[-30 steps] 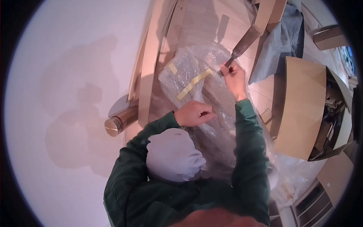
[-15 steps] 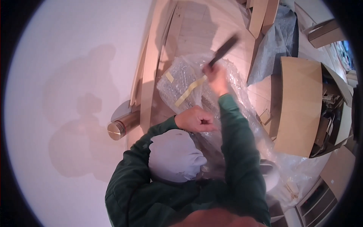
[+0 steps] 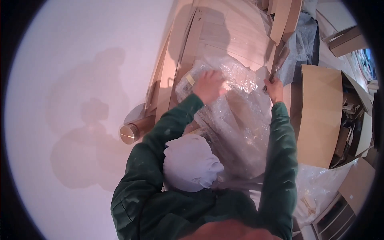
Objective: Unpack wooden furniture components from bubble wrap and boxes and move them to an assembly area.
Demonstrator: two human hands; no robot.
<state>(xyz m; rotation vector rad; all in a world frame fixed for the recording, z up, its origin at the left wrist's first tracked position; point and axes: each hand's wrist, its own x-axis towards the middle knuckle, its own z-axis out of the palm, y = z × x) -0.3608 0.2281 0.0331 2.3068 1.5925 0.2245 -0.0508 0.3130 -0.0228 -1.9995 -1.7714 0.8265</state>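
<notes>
A crumpled sheet of clear bubble wrap [image 3: 244,132] lies in front of me, loosely wrapped about something I cannot make out. Over its far left part is my left hand [image 3: 210,86], fingers stretched out and slightly blurred, with nothing visible in them. A short piece of yellow tape [image 3: 191,80] sticks to the wrap beside it. At the wrap's right edge my right hand [image 3: 274,89] is closed around the lower end of a long, narrow, flat knife-like tool [image 3: 281,62], which points away from me and to the right.
Long flat boards [image 3: 165,94] lean along the white wall [image 3: 80,40]. A metallic cylinder [image 3: 129,133] lies by them. To the right stands an open cardboard box [image 3: 320,116] holding scraps. Behind it is grey sheeting [image 3: 298,44]. My knee [image 3: 192,162] rises between my arms.
My left hand has moved forward over the wrap and its fingers have opened. My right hand has swung right with the tool. The wrap has shifted and spread; the long tape strip no longer shows.
</notes>
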